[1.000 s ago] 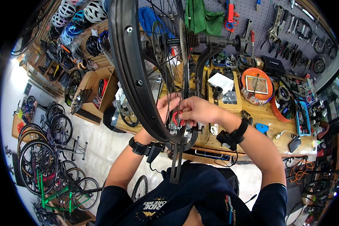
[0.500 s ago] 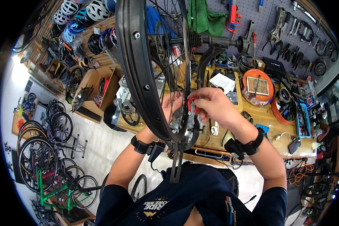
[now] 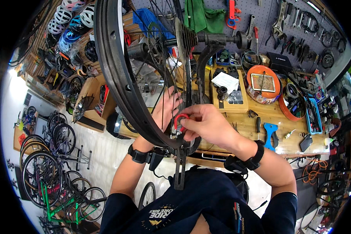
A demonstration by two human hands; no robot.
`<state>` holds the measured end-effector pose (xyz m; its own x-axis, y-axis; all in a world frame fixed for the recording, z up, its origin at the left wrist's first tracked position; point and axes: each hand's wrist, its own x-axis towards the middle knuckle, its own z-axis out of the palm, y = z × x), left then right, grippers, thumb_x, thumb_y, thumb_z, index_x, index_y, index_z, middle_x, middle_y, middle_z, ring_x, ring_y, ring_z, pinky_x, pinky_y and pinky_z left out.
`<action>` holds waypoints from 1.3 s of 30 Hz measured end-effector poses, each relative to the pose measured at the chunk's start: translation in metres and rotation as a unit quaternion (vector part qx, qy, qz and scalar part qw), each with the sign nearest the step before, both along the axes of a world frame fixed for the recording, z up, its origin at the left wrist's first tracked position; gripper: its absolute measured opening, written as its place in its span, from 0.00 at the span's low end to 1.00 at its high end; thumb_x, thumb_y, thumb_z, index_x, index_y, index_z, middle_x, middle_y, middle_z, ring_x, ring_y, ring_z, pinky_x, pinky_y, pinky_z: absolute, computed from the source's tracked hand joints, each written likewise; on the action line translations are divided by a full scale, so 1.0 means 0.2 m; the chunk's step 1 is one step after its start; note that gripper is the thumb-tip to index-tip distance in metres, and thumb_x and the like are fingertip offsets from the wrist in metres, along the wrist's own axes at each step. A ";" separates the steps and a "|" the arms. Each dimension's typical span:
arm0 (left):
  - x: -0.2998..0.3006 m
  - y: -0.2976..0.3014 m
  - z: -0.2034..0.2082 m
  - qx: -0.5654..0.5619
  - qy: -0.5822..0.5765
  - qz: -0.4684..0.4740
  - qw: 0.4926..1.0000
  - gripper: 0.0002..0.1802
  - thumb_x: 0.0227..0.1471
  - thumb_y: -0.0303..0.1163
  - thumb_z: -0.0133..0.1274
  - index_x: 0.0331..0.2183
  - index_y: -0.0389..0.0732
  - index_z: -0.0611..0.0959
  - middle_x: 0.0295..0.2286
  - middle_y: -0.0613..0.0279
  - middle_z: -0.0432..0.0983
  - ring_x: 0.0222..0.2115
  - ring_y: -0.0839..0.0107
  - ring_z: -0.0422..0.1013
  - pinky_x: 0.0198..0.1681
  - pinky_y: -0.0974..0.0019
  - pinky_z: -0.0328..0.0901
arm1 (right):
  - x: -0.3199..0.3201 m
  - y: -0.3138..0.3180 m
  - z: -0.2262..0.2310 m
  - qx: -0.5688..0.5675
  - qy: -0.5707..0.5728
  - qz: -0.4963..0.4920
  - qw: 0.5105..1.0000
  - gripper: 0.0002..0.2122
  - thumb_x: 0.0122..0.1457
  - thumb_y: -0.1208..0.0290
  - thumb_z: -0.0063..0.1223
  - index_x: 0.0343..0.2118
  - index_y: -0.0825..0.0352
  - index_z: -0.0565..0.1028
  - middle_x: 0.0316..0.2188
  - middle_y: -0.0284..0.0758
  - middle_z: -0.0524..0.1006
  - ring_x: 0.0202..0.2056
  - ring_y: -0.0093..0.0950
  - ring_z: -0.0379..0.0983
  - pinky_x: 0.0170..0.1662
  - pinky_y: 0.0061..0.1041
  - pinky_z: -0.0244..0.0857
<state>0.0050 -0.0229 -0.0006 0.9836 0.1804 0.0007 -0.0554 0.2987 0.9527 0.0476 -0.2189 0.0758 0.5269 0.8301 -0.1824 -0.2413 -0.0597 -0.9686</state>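
A bicycle wheel with a bare black rim (image 3: 120, 72) is held upright in a dark truing stand (image 3: 208, 58). A cassette (image 3: 187, 41) sits at its hub. My right hand (image 3: 206, 124) is closed on a red U-shaped spoke wrench (image 3: 179, 121), low on the wheel beside the rim, its metal end close to the spokes. Behind some spokes is my left hand (image 3: 168, 107), its fingers stretched out and apart with nothing seen in them; spokes and rim hide part of it.
On the wooden bench (image 3: 238, 124) are a cardboard tray (image 3: 238, 104), an orange round bowl (image 3: 263, 87), a blue tool (image 3: 270, 134) and a screwdriver (image 3: 258, 126). Tools hang on a pegboard (image 3: 257, 11) behind. Bicycles (image 3: 50, 167) stand at the left, near a cardboard box (image 3: 90, 97).
My right hand has moved down and left with the spoke wrench. My left hand's fingers, bent near the spokes before, are now spread. The whole view has shifted somewhat.
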 end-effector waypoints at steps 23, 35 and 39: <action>0.03 -0.03 -0.01 0.102 -0.039 0.005 0.994 0.33 0.60 0.46 0.45 0.57 0.31 0.63 0.47 0.53 0.68 0.48 0.66 0.66 0.52 0.64 0.63 | 0.10 0.08 -0.16 -0.003 -0.078 0.043 0.996 0.14 0.61 0.75 0.52 0.47 0.79 0.71 0.26 0.33 0.75 0.24 0.19 0.74 0.30 0.17 0.71; 0.01 -0.06 0.00 0.068 -0.019 0.030 0.997 0.31 0.61 0.44 0.44 0.58 0.33 0.62 0.47 0.54 0.68 0.47 0.67 0.68 0.52 0.65 0.64 | 0.12 0.10 -0.14 0.023 -0.047 0.096 0.994 0.12 0.61 0.75 0.52 0.46 0.76 0.72 0.30 0.33 0.76 0.26 0.18 0.74 0.32 0.17 0.71; 0.00 -0.05 -0.01 0.071 -0.026 0.028 0.997 0.32 0.61 0.45 0.44 0.58 0.33 0.62 0.47 0.54 0.68 0.47 0.67 0.68 0.51 0.65 0.64 | 0.16 0.10 -0.17 0.026 -0.028 0.142 0.989 0.13 0.61 0.73 0.52 0.45 0.75 0.72 0.31 0.33 0.77 0.27 0.18 0.74 0.34 0.17 0.72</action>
